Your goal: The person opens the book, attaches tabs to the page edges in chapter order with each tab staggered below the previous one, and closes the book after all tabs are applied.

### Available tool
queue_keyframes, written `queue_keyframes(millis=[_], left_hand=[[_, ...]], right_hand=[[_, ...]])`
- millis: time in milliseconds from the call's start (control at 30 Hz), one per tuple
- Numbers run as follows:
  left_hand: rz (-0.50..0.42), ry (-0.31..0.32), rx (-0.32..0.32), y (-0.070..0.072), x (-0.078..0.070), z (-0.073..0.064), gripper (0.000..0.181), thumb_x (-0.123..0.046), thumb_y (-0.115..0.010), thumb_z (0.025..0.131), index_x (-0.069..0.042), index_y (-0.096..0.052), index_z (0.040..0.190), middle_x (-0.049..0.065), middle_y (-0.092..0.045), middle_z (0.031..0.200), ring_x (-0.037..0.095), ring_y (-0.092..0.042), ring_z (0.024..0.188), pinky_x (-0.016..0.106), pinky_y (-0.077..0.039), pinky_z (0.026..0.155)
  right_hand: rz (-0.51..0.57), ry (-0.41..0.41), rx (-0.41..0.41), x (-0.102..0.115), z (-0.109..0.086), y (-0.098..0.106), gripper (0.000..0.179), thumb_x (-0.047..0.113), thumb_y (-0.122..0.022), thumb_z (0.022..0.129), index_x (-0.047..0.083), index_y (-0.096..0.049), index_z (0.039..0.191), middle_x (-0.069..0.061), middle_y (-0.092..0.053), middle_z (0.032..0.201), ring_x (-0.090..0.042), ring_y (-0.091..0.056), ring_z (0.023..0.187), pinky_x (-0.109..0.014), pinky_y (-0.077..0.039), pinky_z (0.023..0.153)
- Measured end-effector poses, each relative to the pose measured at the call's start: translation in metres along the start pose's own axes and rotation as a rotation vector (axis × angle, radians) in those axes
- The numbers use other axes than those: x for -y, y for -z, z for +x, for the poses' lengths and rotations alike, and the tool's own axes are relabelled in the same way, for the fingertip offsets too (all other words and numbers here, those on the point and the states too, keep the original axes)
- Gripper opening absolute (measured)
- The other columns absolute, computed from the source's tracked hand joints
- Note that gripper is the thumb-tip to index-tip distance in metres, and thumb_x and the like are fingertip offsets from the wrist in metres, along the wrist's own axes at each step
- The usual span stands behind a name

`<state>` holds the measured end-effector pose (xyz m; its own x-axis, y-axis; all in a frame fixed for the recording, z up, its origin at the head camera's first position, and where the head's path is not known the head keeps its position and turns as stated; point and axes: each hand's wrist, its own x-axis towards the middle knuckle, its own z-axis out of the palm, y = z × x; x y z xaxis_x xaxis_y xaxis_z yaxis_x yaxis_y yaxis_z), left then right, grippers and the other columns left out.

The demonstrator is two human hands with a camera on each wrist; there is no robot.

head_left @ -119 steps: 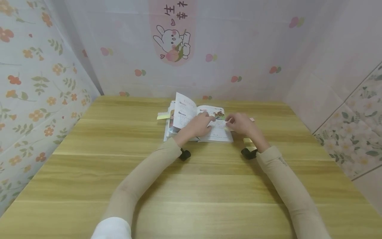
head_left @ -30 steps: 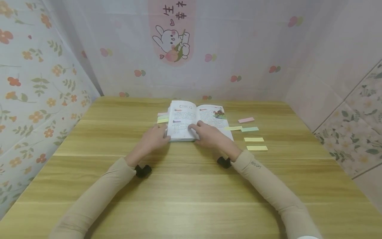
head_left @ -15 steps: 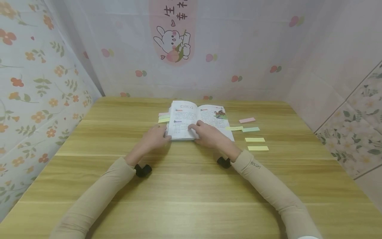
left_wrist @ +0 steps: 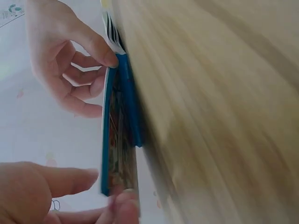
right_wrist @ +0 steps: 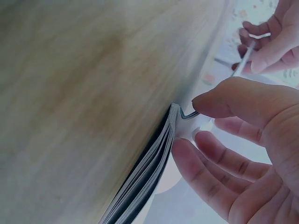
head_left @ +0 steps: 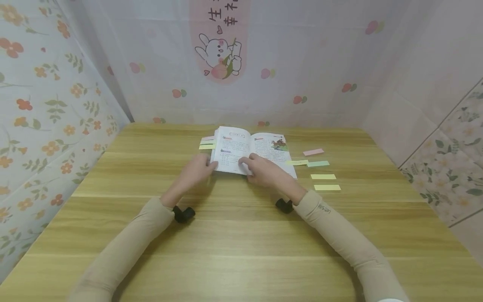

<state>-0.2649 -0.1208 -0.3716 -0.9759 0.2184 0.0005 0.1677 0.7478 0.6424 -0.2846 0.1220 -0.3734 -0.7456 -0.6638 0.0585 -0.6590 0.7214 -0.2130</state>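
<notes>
An open book (head_left: 233,144) lies on the wooden table, printed pages up. My left hand (head_left: 193,172) grips its left edge; in the left wrist view, thumb and fingers pinch the blue cover (left_wrist: 106,140), raised off the tabletop. At the bottom of the fold, my right hand (head_left: 266,171) holds the book, its thumb at the cover edge and fingertips on the page side, as the right wrist view shows. A yellow sticky strip (head_left: 297,162) juts from the right page. More coloured strips, among them a yellow tab (head_left: 207,147), stick out at the left edge.
Right of the book lie a pink strip (head_left: 313,152), a green strip (head_left: 318,163) and two yellow strips, one nearer (head_left: 327,187) and one farther (head_left: 323,177). The table (head_left: 241,239) ends at a patterned cloth (head_left: 302,63) behind, with floral cloth on the left.
The left page, standing up earlier, lies down. My left hand has moved from the page to the left edge, which has just risen; my right hand moved from the right edge to the fold.
</notes>
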Motion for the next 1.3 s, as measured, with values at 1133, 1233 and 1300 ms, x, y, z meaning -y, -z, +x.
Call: queue_keyframes(millis=[1133,1233,1300], left_hand=[[-0.441,-0.162,-0.25,0.004,-0.049,0.002,0.036,-0.009,-0.059,0.094,0.009,-0.061,0.126,0.021,-0.073,0.102,0.034,-0.071,0.082,0.025,-0.057,0.063],[-0.424,-0.199,-0.244,0.002,-0.052,0.003,0.036,-0.012,-0.06,0.096,0.008,-0.061,0.126,0.021,-0.073,0.102,0.032,-0.071,0.081,0.027,-0.057,0.063],[-0.417,-0.218,-0.226,0.0,-0.054,0.004,0.038,-0.015,-0.06,0.098,0.008,-0.06,0.129,0.021,-0.072,0.104,0.035,-0.07,0.086,0.031,-0.059,0.066]], right_hand=[[0.416,0.062,-0.129,-0.001,0.004,0.008,0.035,0.008,-0.057,0.103,0.0,-0.051,0.137,-0.013,-0.069,0.107,-0.019,-0.07,0.085,-0.03,-0.057,0.074],[0.479,0.06,-0.159,-0.001,0.004,0.009,0.036,0.01,-0.052,0.106,0.001,-0.048,0.141,-0.015,-0.068,0.109,-0.018,-0.071,0.081,-0.032,-0.059,0.075],[0.521,0.062,-0.186,-0.002,0.004,0.01,0.037,0.012,-0.051,0.107,0.002,-0.047,0.142,-0.015,-0.068,0.109,-0.019,-0.071,0.079,-0.034,-0.059,0.075]])
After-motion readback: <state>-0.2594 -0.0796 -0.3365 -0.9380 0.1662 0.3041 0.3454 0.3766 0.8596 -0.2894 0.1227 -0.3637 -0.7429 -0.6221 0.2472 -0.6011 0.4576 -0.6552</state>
